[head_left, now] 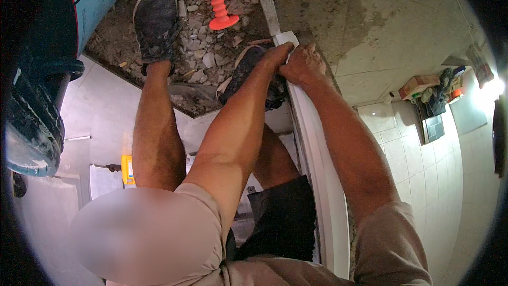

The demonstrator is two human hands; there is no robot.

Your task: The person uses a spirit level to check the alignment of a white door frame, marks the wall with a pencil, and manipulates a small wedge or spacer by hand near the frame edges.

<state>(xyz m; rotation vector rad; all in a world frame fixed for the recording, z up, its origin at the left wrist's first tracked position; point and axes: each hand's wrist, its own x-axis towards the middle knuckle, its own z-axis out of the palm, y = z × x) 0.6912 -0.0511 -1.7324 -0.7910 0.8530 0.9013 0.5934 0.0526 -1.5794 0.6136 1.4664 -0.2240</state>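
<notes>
Broken rubble floor [206, 53] (grey tiles around); both arms stretched down, left hand [278, 53] and right hand [304, 63] gripping the white strip [323, 180].

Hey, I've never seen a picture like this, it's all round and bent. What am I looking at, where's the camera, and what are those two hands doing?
There is one picture, taken by a wide fisheye camera worn on a person's head and looking down, so straight edges curve toward the rim. No machine is here: the two bare forearms coming up from the lower edge are the person's own. The left hand and right hand meet at the far end of a long white strip standing on edge, and both rest on it. Below are the person's legs and dark dusty shoes on broken grey rubble. An orange ribbed tool grip lies in the rubble. Pale floor tiles surround the pit, with a small yellow tool on them.
</notes>
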